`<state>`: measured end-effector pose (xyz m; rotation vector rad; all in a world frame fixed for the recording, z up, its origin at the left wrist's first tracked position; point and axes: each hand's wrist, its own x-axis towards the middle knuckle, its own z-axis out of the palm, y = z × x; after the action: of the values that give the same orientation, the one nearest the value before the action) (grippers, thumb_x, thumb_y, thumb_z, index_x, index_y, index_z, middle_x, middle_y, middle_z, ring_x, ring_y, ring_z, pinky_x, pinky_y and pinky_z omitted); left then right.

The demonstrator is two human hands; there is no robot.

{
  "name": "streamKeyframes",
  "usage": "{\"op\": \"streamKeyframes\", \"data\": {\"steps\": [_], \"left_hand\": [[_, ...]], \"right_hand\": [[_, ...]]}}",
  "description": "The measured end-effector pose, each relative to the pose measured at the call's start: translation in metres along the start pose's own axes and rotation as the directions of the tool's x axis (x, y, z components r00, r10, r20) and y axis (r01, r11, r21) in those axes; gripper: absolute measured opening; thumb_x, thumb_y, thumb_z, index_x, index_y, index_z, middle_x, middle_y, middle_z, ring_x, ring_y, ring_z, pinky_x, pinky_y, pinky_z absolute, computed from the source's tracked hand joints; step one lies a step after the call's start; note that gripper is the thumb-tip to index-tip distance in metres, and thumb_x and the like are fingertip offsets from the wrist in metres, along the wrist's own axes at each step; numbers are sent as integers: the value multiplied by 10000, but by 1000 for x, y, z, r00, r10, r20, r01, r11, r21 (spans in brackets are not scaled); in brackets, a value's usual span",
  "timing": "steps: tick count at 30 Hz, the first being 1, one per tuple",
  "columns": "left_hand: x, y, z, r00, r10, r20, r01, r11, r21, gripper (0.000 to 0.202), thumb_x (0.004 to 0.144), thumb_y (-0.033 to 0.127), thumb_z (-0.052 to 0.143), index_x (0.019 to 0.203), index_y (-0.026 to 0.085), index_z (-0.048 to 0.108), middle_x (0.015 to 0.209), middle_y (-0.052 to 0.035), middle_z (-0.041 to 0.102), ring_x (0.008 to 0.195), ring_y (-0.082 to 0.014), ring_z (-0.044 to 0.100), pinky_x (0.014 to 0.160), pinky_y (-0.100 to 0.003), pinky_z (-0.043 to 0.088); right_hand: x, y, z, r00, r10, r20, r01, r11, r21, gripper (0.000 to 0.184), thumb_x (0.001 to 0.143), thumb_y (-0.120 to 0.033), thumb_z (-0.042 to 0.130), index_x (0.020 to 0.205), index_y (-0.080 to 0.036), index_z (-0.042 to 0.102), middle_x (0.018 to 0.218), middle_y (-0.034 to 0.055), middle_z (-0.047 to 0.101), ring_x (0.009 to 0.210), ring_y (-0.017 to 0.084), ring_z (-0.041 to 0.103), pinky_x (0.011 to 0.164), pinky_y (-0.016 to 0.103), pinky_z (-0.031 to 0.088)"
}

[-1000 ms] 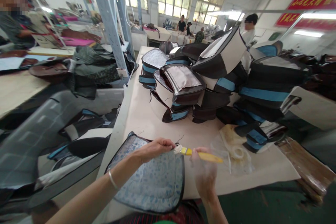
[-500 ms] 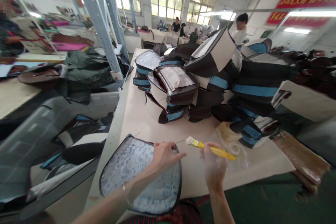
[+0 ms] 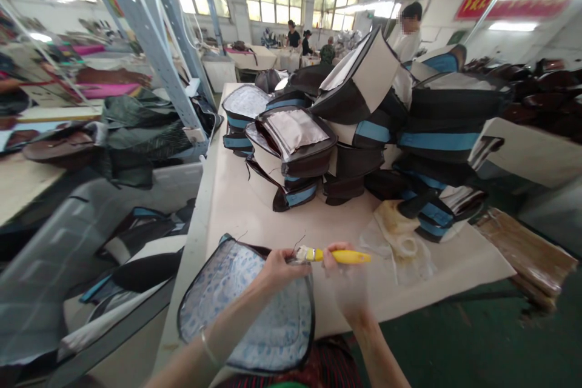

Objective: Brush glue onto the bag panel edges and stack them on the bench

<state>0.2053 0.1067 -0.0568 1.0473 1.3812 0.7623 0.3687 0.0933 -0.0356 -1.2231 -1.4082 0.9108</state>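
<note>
A half-sewn bag piece (image 3: 245,321) with blue-patterned white lining and dark edging lies at the table's near edge. My left hand (image 3: 278,270), a bangle on its wrist, reaches across the lining, its fingers closed on the far right edge. My right hand (image 3: 348,282), partly blurred, grips a brush (image 3: 341,256) by its yellow handle. The brush's whitish bristles point left and meet the edge beside my left fingertips. Whether they touch the fingers is unclear. A loose thread stands up near the bristles.
Stacked black, white and blue bag pieces (image 3: 300,163) fill the table's far side. A glue-stained container (image 3: 393,218) on plastic sheeting stands to the right. At left is a grey plastic bin (image 3: 177,179) holding more pieces. A metal post (image 3: 136,36) rises behind it. Other people work farther back.
My right hand has brought the brush left, from above the bare tabletop to the bag piece's edge. My left hand's spread thumb has closed in on that edge. The view has shifted slightly.
</note>
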Motion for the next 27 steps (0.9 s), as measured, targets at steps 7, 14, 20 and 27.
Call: {"op": "streamKeyframes", "data": {"steps": [7, 14, 20, 27], "left_hand": [[-9, -1, -11, 1000, -20, 5, 20, 992, -128, 277, 555, 307, 789, 718, 152, 626, 597, 36, 563, 592, -140, 519, 578, -241, 373], [-16, -3, -17, 994, 106, 38, -93, 963, -254, 205, 582, 216, 785, 725, 153, 652, 760, 11, 645, 736, -154, 574, 703, -236, 426], [-25, -4, -27, 981, 135, 141, -68, 913, -401, 276, 628, 184, 766, 893, 154, 696, 896, -33, 691, 795, -174, 611, 772, -267, 473], [-27, -2, -28, 974, 143, 173, -60, 907, -416, 295, 629, 223, 781, 908, 156, 713, 926, -55, 715, 830, -203, 635, 784, -286, 491]], "right_hand": [[9, 2, -5, 995, -13, -101, 13, 1000, -1, 216, 927, -406, 548, 880, -195, 542, 646, -32, 533, 538, 129, 476, 504, 242, 372], [25, 23, 6, 991, 66, 115, -80, 989, 125, 261, 900, -434, 569, 844, -181, 537, 577, -57, 473, 471, 109, 415, 447, 222, 331], [31, 24, 8, 999, 39, 8, -39, 993, 112, 250, 914, -442, 538, 871, -196, 516, 599, -63, 465, 488, 109, 407, 461, 217, 326], [30, 9, 5, 1000, -18, 10, 17, 999, 38, 231, 906, -415, 570, 842, -196, 538, 612, -50, 479, 515, 119, 417, 493, 236, 330]]}}
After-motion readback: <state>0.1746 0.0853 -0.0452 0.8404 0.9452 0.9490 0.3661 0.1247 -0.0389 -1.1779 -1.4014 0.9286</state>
